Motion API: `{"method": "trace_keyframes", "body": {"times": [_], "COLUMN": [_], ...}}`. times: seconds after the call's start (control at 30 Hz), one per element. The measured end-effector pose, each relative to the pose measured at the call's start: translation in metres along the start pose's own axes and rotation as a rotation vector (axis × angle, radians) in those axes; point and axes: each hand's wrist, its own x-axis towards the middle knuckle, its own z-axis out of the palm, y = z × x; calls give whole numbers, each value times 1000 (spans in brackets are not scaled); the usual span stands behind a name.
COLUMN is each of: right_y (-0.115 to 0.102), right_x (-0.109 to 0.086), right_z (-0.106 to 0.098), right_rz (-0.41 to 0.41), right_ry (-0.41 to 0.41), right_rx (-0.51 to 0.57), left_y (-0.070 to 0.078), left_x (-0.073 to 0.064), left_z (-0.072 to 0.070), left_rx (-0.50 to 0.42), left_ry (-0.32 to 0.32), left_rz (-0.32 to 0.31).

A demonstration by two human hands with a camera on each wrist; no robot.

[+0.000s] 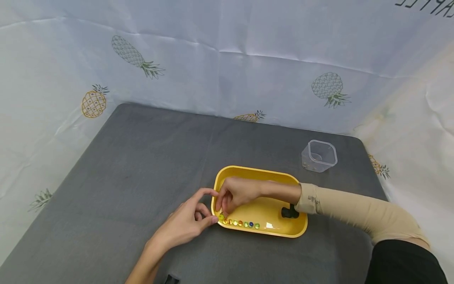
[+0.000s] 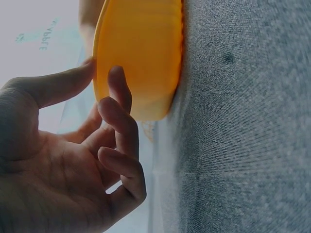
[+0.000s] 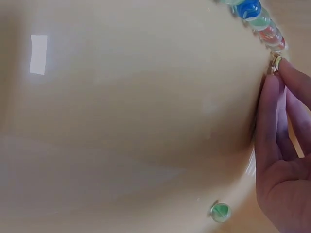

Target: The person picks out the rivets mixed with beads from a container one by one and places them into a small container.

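Note:
Inside a yellow tray (image 1: 266,205), several glass marbles (image 1: 240,223) stand in a row along the near wall, green, blue, red and yellowish. My right hand (image 1: 237,193) reaches into the tray's left end. Its thumb and fingertips pinch a small shiny yellow marble (image 3: 275,64) at the end of that row, mostly covered by the fingers. A lone green marble (image 3: 221,212) lies apart from the row in the right wrist view. My left hand (image 1: 188,221) holds the tray's left end from outside, thumb and index finger at the rim, other fingers curled.
A clear plastic container (image 1: 319,156) stands on the grey table (image 1: 149,165) behind and right of the tray. A pineapple-print curtain (image 1: 227,71) hangs around the table's back and sides. A black device (image 1: 289,212) sits at my right wrist, over the tray.

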Motion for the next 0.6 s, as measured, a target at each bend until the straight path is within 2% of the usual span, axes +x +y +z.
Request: {"method": "trace_keyframes", "body": {"times": [0.23, 0.6], "right_y": [-2, -2], "right_x": [0, 0], "right_z": [5, 10], "right_rz": [13, 6], "right_ry": [37, 59], "right_rx": [-91, -151], "left_y": [0, 0], "left_x": [0, 0], "left_z": [0, 1], "left_rx": [3, 3], "left_ry": [4, 10], "left_rz": [-3, -3]}}
